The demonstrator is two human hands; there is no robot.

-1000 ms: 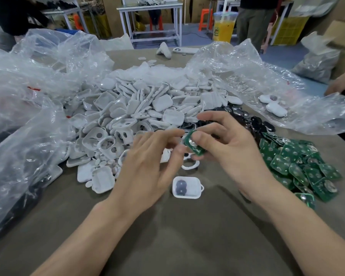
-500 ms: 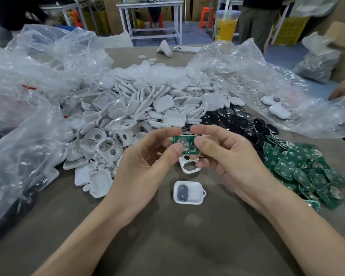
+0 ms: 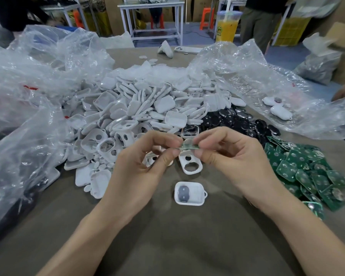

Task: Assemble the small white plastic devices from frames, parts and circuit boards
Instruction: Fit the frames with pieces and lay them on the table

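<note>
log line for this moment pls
left hand: pinches circuit board | right hand: pinches circuit board | white shell: on table, untouched

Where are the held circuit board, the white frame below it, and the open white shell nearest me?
circuit board (image 3: pixel 188 146): head view, its visible green edge.
white frame (image 3: pixel 190 172): head view, near rim.
open white shell (image 3: pixel 196 191): head view, bare inner floor.

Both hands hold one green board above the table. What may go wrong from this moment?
1. The left hand and right hand pinch the green board only by its edges. It might slip and fall into the pile of white parts, where it would be hard to find.
2. The open white shell lies loose between the wrists. A forearm may knock it and shift the grey pads inside.
</note>
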